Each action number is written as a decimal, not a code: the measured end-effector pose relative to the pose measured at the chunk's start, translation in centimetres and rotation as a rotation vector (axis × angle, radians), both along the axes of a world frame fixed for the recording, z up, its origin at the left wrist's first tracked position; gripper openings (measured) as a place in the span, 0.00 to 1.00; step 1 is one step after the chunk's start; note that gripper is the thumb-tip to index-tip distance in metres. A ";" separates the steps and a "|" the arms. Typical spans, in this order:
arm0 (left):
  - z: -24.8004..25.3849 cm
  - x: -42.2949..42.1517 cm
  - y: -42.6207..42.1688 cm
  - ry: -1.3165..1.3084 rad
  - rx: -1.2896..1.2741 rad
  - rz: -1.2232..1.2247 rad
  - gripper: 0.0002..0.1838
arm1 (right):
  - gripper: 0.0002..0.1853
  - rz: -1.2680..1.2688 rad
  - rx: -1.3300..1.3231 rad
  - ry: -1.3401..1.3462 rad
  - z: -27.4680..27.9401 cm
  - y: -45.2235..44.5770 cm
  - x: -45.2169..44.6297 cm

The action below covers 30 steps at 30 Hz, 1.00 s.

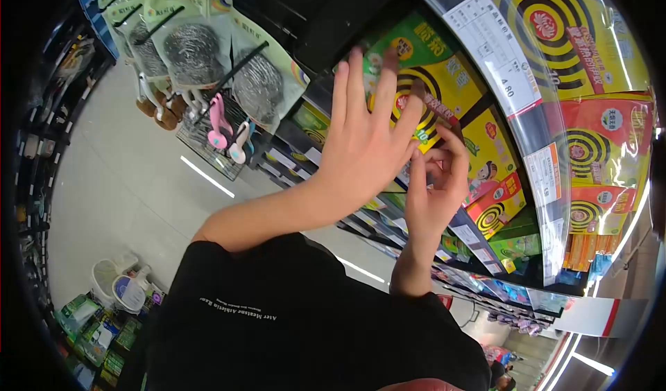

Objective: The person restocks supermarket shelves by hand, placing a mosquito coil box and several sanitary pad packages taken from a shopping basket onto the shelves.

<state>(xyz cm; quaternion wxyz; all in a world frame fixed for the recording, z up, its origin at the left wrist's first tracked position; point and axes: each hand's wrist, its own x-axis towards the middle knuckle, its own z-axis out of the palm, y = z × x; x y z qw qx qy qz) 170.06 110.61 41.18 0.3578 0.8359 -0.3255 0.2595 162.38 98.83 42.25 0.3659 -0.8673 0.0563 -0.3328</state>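
My left hand [364, 138] reaches up to the shelf with its fingers spread over the front of a yellow box [461, 79] with black rings and a green box [423, 37] behind it. The box's lower corner is between the thumb and bent fingers of my right hand [440, 169]. Both hands nearly touch there. Just right of them stand another yellow box [482, 141] with a cartoon figure and a red-and-yellow box [496, 207]. My fingers hide part of the ringed front.
A shelf edge with a price label [492, 51] runs along the right, with more ringed boxes [586, 148] beyond it. Bagged grey mesh items [194, 51] and a pink clip-like item [218, 124] hang at the upper left. Tubs [128, 290] stand at the lower left.
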 end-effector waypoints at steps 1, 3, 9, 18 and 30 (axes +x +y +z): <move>-0.3 0.1 -0.2 -0.015 -0.030 -0.010 0.39 | 0.21 0.003 0.016 -0.009 -0.2 -0.1 0.0; -0.6 0.8 -0.6 -0.062 -0.100 -0.019 0.37 | 0.21 -0.006 -0.005 -0.042 -0.5 -0.1 0.2; -1.3 2.3 -1.7 -0.158 -0.202 0.020 0.34 | 0.15 -0.007 -0.012 -0.110 -1.4 0.2 0.8; 2.1 1.6 -2.7 -0.081 -0.130 0.226 0.54 | 0.33 0.211 0.247 -0.173 -1.1 0.4 -1.9; 3.3 2.6 -5.5 0.015 0.202 0.367 0.60 | 0.23 0.705 0.495 0.340 -9.9 -3.5 -15.3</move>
